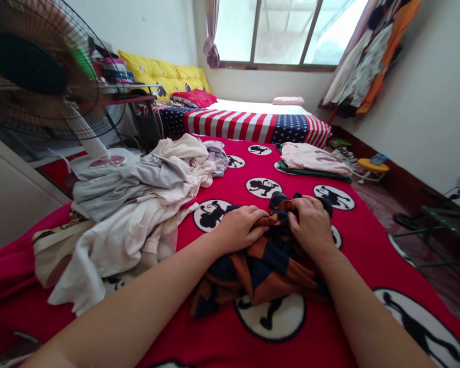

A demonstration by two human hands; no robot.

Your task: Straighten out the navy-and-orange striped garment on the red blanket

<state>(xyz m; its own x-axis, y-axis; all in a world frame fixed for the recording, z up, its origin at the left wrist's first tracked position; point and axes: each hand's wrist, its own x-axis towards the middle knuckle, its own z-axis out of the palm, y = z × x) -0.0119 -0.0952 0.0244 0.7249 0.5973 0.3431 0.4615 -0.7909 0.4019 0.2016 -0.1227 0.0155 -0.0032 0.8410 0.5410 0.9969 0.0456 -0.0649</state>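
Note:
A crumpled garment striped in orange-brown and dark navy (pixel 260 271) lies on the red blanket with black monkey prints (pixel 230 337) in front of me. My left hand (pixel 237 228) grips a bunch of this fabric at its far edge. My right hand (pixel 310 225) clutches the same garment just to the right, fingers curled into the cloth. Both hands sit close together, almost touching.
A heap of unfolded pale and grey clothes (pixel 138 199) lies to the left. Folded pink and green garments (pixel 314 161) rest further back on the right. A standing fan (pixel 42 76) is at the left, a flag-patterned bed (pixel 253 125) behind, chairs (pixel 437 225) at right.

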